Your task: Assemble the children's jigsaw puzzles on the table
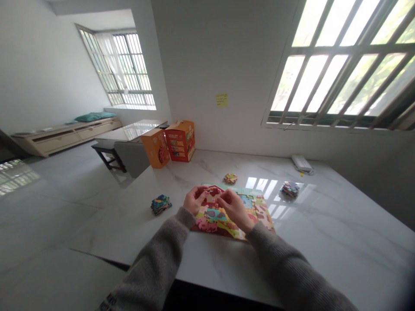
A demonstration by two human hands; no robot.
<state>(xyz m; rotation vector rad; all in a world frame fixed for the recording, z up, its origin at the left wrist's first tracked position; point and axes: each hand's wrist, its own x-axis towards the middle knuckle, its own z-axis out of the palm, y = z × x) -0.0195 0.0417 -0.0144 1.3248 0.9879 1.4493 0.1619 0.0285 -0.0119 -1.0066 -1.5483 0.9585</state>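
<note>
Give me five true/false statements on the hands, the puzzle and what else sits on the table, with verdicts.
1. Both hands, the left hand and the right hand, are over the puzzle board. True.
2. The two orange boxes stand at the table's near edge by the sleeves. False: they stand at the far left corner, near the wall.
3. A stack of puzzle pieces lies left of the left hand. True.
4. The yellow sticky note is stuck to the tabletop. False: it is on the wall.
5. The hands pinch a small puzzle piece between them. True.
</note>
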